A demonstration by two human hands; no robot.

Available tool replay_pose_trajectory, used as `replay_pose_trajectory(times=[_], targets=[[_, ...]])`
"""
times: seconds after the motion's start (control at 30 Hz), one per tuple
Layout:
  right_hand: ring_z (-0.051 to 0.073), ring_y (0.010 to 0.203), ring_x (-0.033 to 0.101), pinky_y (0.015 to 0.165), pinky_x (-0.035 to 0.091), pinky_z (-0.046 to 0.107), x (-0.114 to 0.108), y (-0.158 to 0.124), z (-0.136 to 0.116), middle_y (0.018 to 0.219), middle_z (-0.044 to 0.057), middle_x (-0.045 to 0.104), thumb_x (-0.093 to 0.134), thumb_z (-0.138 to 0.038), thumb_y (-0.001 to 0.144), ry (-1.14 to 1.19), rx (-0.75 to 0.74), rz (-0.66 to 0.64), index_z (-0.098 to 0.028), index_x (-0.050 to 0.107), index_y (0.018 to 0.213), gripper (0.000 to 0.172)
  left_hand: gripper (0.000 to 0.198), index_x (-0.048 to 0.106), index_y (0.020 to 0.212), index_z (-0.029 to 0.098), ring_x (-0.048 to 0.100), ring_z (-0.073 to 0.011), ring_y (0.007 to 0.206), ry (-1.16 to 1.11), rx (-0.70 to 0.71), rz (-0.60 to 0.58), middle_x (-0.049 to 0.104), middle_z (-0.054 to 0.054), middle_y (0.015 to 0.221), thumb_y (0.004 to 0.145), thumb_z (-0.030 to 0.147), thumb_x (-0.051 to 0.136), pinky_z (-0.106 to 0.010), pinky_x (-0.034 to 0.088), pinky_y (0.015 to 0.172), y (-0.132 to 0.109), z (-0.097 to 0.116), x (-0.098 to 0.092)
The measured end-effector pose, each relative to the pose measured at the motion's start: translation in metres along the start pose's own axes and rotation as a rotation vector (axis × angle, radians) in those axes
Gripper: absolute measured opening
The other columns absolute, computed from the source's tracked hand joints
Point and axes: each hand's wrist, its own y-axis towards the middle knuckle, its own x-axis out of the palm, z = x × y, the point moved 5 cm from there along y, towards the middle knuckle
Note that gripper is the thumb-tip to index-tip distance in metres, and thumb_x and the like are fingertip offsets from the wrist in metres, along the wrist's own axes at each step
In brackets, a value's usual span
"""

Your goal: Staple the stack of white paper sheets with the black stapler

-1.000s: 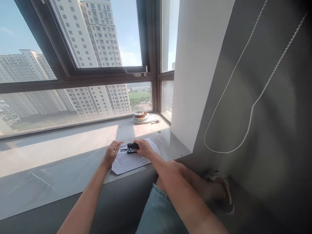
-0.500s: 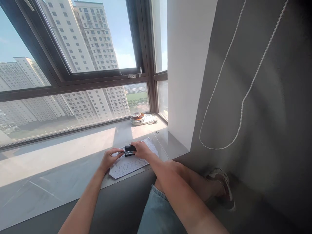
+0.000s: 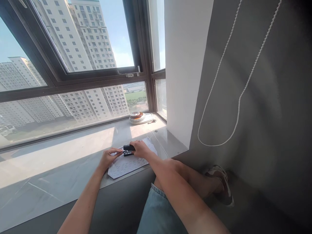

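A printed sheet of paper (image 3: 126,164) lies on the pale stone window sill (image 3: 60,162). On the sheet sits a small black stapler (image 3: 128,149). My right hand (image 3: 140,149) is closed over its right end. My left hand (image 3: 109,157) rests on the paper's left side, its fingertips pinched at the stapler's left end, where a thin metal part sticks out. What the fingers pinch is too small to make out.
A stack of round plates (image 3: 137,117) stands at the sill's far right corner, small dark bits beside it. A white pillar (image 3: 185,71) and a grey wall with a hanging bead chain (image 3: 219,84) close the right side. My bent leg and shoe (image 3: 220,185) lie below.
The view has shifted slightly, so everything sits a little further left. My left fingertips have closed in on the stapler's left end; my right hand stays on the stapler.
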Motion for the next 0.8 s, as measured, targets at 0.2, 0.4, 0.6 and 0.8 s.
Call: replay_pose_trajectory(times=[0.2,0.4,0.6,0.8], targets=[[0.023,0.096,0.064,0.076,0.034,0.028,-0.001,0.000,0.000,0.099,0.005,0.072,0.076,-0.024,0.082,0.003,-0.005,0.013,-0.021,0.063,0.101,0.024,0.024,0.084,0.092,0.029,0.074,-0.0276,0.097,-0.001,-0.006,0.011,0.081,-0.007,0.100,0.080,0.049,0.081,-0.041,0.059,0.090,0.000,-0.003,-0.001],[0.022,0.093,0.063,0.073,0.031,0.028,-0.004,-0.001,0.000,0.098,0.004,0.073,0.075,-0.022,0.080,0.035,0.021,0.009,-0.022,0.065,0.103,0.025,0.023,0.084,0.094,0.030,0.073,-0.0283,0.101,0.016,-0.018,-0.011,0.081,-0.007,0.103,0.081,0.048,0.081,-0.039,0.057,0.086,-0.001,-0.003,-0.002],[0.021,0.088,0.063,0.069,0.030,0.027,-0.007,-0.002,-0.001,0.095,0.003,0.073,0.075,-0.021,0.079,0.087,0.050,-0.004,-0.022,0.067,0.103,0.026,0.024,0.084,0.093,0.030,0.072,-0.0294,0.102,0.044,-0.029,-0.020,0.081,-0.007,0.103,0.081,0.051,0.080,-0.037,0.051,0.078,-0.002,0.005,-0.004],[0.022,0.092,0.063,0.070,0.032,0.027,-0.010,-0.001,-0.001,0.097,0.003,0.073,0.074,-0.020,0.077,0.097,0.061,0.010,-0.024,0.069,0.106,0.030,0.026,0.083,0.088,0.029,0.072,-0.0289,0.098,0.067,-0.049,-0.008,0.081,-0.006,0.101,0.079,0.054,0.080,-0.036,0.048,0.075,0.000,0.004,-0.005]])
